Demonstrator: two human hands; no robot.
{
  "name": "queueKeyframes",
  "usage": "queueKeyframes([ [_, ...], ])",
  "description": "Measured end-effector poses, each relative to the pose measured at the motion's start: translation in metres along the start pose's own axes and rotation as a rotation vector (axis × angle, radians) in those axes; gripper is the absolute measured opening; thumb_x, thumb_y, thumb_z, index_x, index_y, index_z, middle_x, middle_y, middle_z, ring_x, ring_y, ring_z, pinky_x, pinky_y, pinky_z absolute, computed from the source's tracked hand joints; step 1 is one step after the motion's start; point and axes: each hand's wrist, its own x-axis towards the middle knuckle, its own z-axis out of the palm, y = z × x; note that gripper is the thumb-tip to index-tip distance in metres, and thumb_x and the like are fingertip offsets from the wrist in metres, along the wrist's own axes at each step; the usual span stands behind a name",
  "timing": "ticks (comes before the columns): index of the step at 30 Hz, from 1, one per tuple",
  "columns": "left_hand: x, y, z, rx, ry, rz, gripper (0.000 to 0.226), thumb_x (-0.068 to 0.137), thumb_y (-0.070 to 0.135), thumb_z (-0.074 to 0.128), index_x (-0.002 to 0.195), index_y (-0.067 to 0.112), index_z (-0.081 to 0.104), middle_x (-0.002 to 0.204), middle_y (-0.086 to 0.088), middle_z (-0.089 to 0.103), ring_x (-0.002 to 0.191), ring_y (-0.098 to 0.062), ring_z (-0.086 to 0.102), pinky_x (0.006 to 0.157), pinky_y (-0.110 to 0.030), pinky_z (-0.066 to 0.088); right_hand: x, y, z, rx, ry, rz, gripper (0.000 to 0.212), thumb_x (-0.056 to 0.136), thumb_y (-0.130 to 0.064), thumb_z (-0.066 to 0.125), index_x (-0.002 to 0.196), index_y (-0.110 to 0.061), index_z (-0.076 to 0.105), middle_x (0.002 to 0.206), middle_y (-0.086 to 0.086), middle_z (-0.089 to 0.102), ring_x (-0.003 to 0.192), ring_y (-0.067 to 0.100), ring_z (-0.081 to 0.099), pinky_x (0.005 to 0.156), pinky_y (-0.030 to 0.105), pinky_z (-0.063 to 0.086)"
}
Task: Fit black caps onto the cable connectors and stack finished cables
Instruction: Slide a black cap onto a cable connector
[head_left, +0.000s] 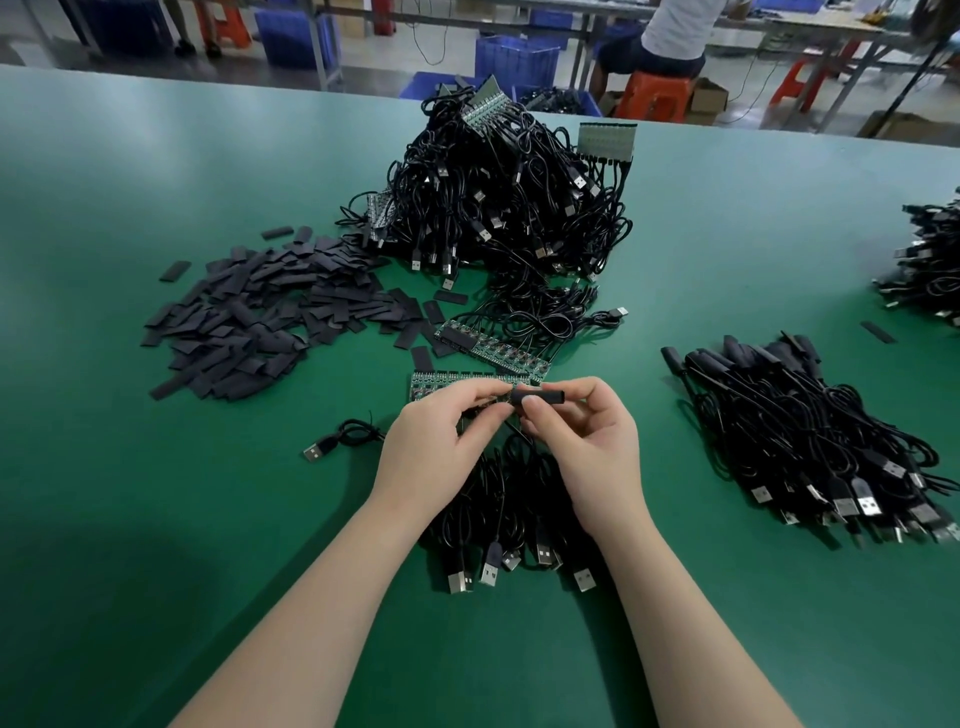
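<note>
The black cap (541, 398) is a short, matte, dark tube, roughly cylindrical, held level above the green worktop (156, 519) near its front centre. The right hand (587, 447) grips the cap: thumb on its near side, fingers curled over the top. The cap's left end meets the right end of a green circuit-board strip (457, 384), a narrow panel of repeated small boards. The left hand (441, 447) pinches that end of the strip between thumb and fingertips, so both grips are closed on their parts and the two hands almost touch.

Thin black cables (498, 509) hang from the strip and lie under the wrists; their silver USB plugs (543, 556) point toward the near edge. One separate USB cable (332, 441) lies coiled just left of the left hand.

A second board strip (493, 348) lies flat just beyond the hands, with its own cables attached. Left of it is a loose spread of flat black caps (260, 317), matte rectangles overlapping in no order. Behind, at the worktop centre, stands a large tangled heap of uncapped cables (498, 208) with further board strips on top.

To the right lies the stack of finished cables (800, 431), capped ends toward the far side and USB plugs toward the near side. A further cable pile (930, 265) sits at the right edge.
</note>
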Motion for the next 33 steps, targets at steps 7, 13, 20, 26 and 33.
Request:
queueKeyframes([
  [7, 0.001, 0.000, -0.001, -0.089, -0.003, -0.030, 0.023, 0.086, 0.044, 0.059, 0.108, 0.045, 0.065, 0.101, 0.030, 0.067, 0.099, 0.005, 0.063, 0.086, -0.034, 0.056, -0.002, -0.001, 0.001, -0.036, -0.037, -0.078, 0.025, 0.083, -0.005, 0.076, 0.081, -0.028, 0.067, 0.089, 0.003, 0.075, 0.082, 0.016, 0.072, 0.074, 0.024, 0.057],
  [13, 0.000, 0.005, -0.004, -0.109, -0.006, 0.026, 0.026, 0.085, 0.042, 0.061, 0.098, 0.065, 0.060, 0.102, 0.036, 0.065, 0.098, 0.009, 0.062, 0.086, -0.020, 0.052, -0.003, -0.001, 0.001, -0.032, -0.045, -0.102, 0.022, 0.084, -0.001, 0.075, 0.084, -0.021, 0.065, 0.089, 0.001, 0.076, 0.082, 0.014, 0.073, 0.073, 0.021, 0.055],
  [20, 0.002, -0.001, -0.010, -0.115, -0.068, 0.047, 0.021, 0.084, 0.042, 0.065, 0.100, 0.055, 0.062, 0.105, 0.034, 0.064, 0.102, 0.011, 0.060, 0.086, -0.004, 0.041, 0.001, -0.003, -0.005, -0.049, -0.135, -0.034, 0.018, 0.085, 0.000, 0.073, 0.090, -0.016, 0.065, 0.090, 0.003, 0.076, 0.080, 0.015, 0.072, 0.077, 0.027, 0.058],
  [26, 0.002, -0.005, -0.010, -0.130, -0.036, 0.055, 0.017, 0.082, 0.033, 0.075, 0.091, 0.046, 0.068, 0.096, 0.028, 0.068, 0.094, 0.006, 0.064, 0.081, -0.007, 0.045, 0.001, -0.003, -0.006, -0.028, -0.152, -0.022, 0.024, 0.086, -0.004, 0.074, 0.085, -0.028, 0.069, 0.089, 0.006, 0.077, 0.080, 0.016, 0.072, 0.075, 0.027, 0.058],
  [33, 0.005, -0.003, -0.020, -0.117, -0.137, 0.049, 0.032, 0.085, 0.023, 0.074, 0.101, 0.050, 0.067, 0.101, 0.035, 0.066, 0.098, 0.012, 0.062, 0.083, -0.002, 0.042, 0.003, 0.002, -0.006, -0.001, -0.107, 0.009, 0.013, 0.077, -0.023, 0.078, 0.087, -0.027, 0.071, 0.086, 0.006, 0.076, 0.080, 0.015, 0.071, 0.076, 0.026, 0.058],
])
